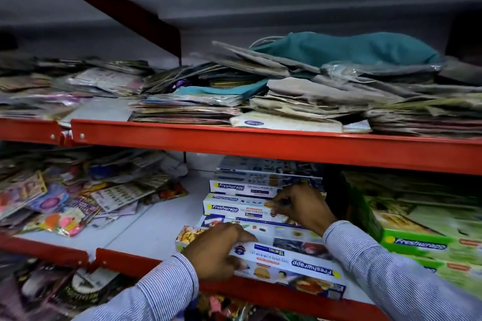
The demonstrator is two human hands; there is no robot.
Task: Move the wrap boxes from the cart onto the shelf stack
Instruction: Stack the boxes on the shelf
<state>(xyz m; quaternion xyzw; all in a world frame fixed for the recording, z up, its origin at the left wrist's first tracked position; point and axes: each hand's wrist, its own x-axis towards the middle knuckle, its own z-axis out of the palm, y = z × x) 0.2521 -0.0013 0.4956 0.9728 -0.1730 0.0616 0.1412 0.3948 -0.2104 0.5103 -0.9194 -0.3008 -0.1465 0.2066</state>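
Observation:
A white and blue Freshwrapp wrap box (292, 266) lies at the front edge of the lower shelf (146, 227), its label upside down to me. My left hand (216, 253) grips its left end, thumb under and fingers on top. Behind it stands a stack of the same wrap boxes (242, 190), several high. My right hand (302, 206) rests on the right part of that stack, fingers curled on a middle box. Both arms wear striped sleeves. The cart is out of view.
Green Freshwrapp boxes (417, 242) are piled at the right of the lower shelf. Loose colourful packets (65, 198) cover its left side. The upper shelf, with its red rail (234, 141), carries flat packets, paper bags and a teal cloth bag (347, 47).

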